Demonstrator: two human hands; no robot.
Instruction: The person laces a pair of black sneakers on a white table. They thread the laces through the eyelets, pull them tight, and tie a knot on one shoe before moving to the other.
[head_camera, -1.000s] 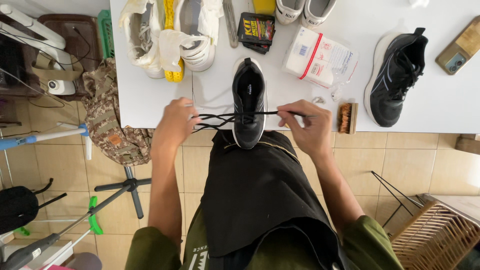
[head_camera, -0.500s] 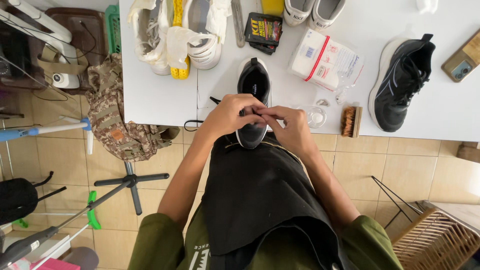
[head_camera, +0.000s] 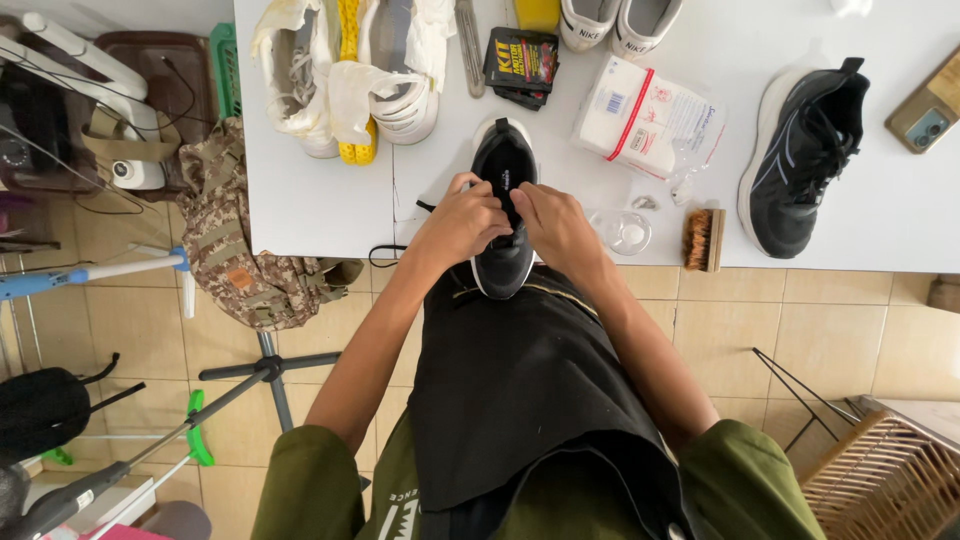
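A black sneaker with a white sole lies at the near edge of the white table, toe pointing away from me. My left hand and my right hand are pressed together over its lacing, fingers pinching the black laces. A loose lace end hangs over the table edge to the left. The shoe's heel sticks out past the edge above my black apron.
A matching black sneaker lies at the right, with a small brush and a clear lid near it. A white packet, a dark sachet, white shoes and a phone sit further back. A camouflage bag hangs left.
My hands were apart, pulling the laces out to both sides. They have come together over the middle of the shoe and now work the laces there.
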